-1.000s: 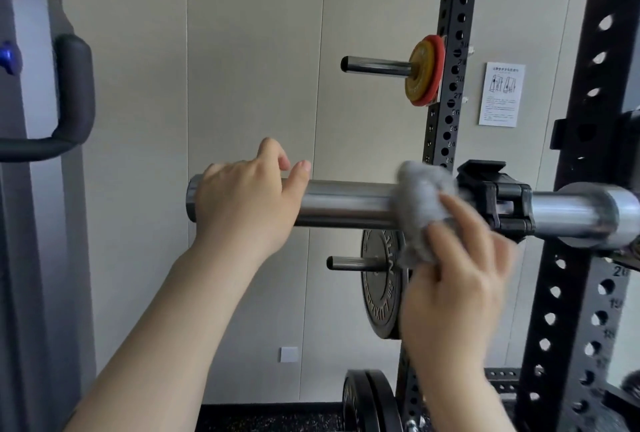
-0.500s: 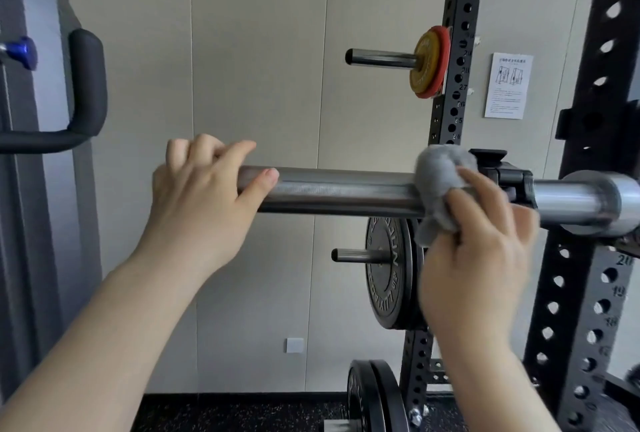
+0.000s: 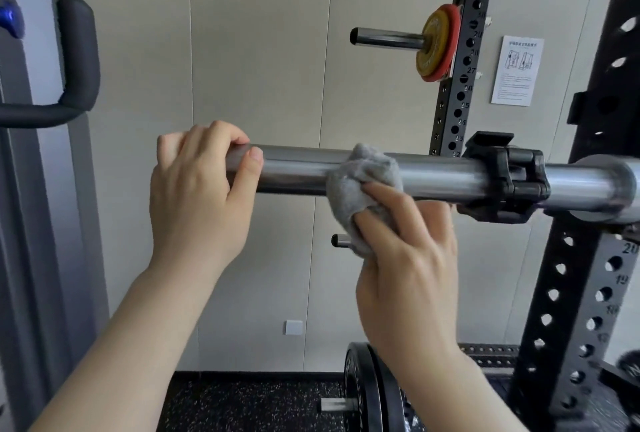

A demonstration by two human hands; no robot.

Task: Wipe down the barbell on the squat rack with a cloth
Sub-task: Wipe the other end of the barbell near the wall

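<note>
The right hand [image 3: 408,258] holds a grey cloth [image 3: 360,189] bunched in curled fingers and presses it to the bar [image 3: 301,171], mid-sleeve. The left hand [image 3: 197,189] has its grip curled round the bar's free end. A black collar [image 3: 505,178] clamps the sleeve beside the rack [image 3: 568,293]. Beyond, plates [image 3: 438,43] hang on pegs.

A steel barbell [image 3: 304,171] runs level across the middle, resting on a black squat rack [image 3: 568,293] at the right. The left hand [image 3: 197,196] grips the bar's free left end, fingers curled over the top. Just beside it to the right, the right hand [image 3: 408,258] holds a crumpled grey cloth [image 3: 356,182] against the bar. Further right, a black collar [image 3: 505,178] clamps the bar. Behind, a yellow and red weight plate [image 3: 438,43] sits on a peg on the rack's far upright.
</note>
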